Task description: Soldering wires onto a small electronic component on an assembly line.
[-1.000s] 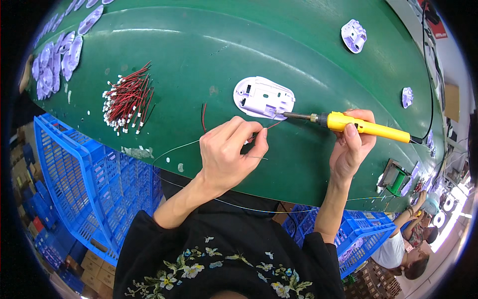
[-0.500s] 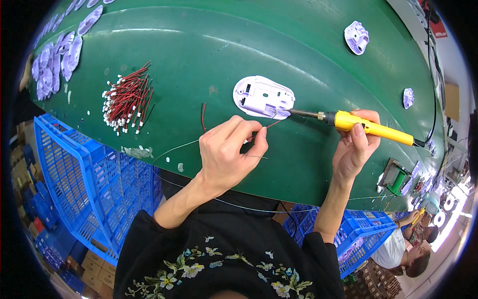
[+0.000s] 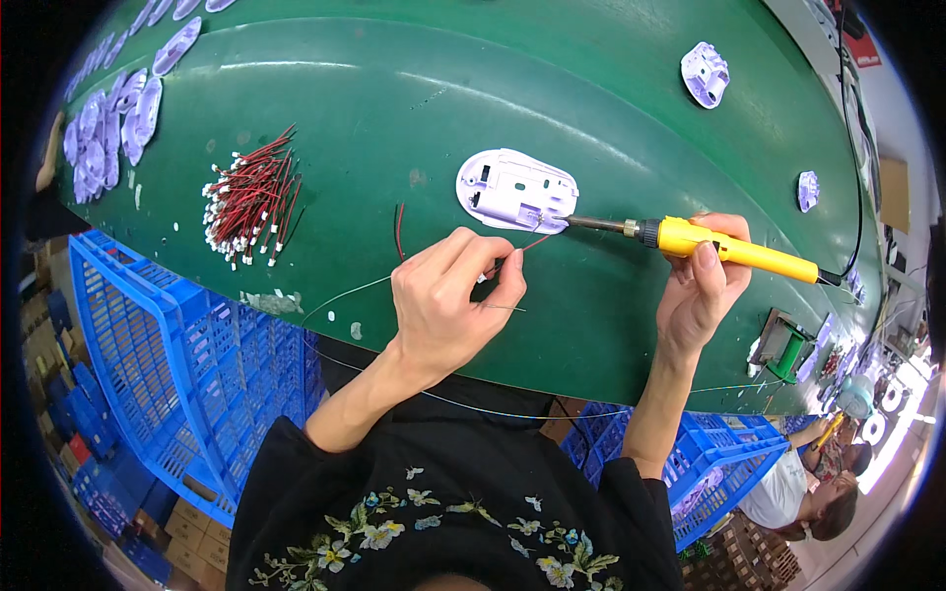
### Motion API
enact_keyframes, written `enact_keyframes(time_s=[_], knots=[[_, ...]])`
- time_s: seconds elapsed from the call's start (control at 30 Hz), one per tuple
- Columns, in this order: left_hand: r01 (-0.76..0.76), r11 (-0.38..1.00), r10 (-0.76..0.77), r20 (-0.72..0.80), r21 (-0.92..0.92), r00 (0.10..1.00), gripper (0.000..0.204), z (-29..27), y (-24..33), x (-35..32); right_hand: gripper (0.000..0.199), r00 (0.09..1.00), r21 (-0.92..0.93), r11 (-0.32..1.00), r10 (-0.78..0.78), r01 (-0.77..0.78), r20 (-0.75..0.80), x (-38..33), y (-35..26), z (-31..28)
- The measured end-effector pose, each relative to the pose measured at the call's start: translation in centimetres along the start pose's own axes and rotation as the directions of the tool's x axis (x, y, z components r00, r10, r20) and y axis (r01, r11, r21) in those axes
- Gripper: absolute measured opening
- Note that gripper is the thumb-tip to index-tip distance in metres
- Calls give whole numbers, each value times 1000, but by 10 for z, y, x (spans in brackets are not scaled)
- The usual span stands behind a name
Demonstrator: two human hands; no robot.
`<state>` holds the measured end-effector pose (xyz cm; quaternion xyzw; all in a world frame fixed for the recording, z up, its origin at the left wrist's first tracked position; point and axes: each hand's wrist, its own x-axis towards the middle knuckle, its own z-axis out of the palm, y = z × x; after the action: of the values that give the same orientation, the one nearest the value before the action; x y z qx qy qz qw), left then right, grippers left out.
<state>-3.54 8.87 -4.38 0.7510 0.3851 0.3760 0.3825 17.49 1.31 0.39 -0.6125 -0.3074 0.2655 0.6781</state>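
A white-lilac plastic shell (image 3: 501,204) lies on the green table in front of my hands, its inner side up. My right hand (image 3: 702,281) is closed around the yellow handle of a soldering iron (image 3: 734,247), whose metal tip meets the shell's right lower edge. Just below the shell, my left hand (image 3: 451,300) pinches a thin red wire (image 3: 535,242) that reaches toward the tip. A thin pale strand, like solder wire (image 3: 345,292), also runs through this hand. The fingers hide where the two cross.
A pile of red wires with white connectors (image 3: 251,202) lies at left, below stacked lilac shells (image 3: 94,148). Two more shell parts (image 3: 706,75) sit at right. A green spool (image 3: 787,353) stands near the right edge. Blue crates (image 3: 187,364) flank me; a co-worker (image 3: 788,497) is at far right.
The shell and the iron have shifted very slightly left in the picture. My grip in both hands stays the same, and the tip is still at the shell's edge.
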Motion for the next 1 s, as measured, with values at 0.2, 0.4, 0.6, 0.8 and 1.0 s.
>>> enact_keyframes(time_s=[0.2,0.4,0.6,0.8,1.0], knots=[[-60,994,57,32,90,998,16,-1,1,-1,25,1000,110,994,23,-24,3,2,-3,2],[-228,933,181,184,278,966,22,-7,8,-4,27,998,167,985,55,-48,-35,2,-8,4],[-179,913,129,158,367,979,23,-9,14,-5,26,996,208,976,78,-70,-33,1,-10,4],[-199,940,112,301,276,947,24,-27,23,-7,27,998,209,977,54,-47,-27,-1,-7,1],[-209,976,217,366,-61,905,18,-38,27,-20,31,998,204,977,59,-62,24,-6,-5,4]])
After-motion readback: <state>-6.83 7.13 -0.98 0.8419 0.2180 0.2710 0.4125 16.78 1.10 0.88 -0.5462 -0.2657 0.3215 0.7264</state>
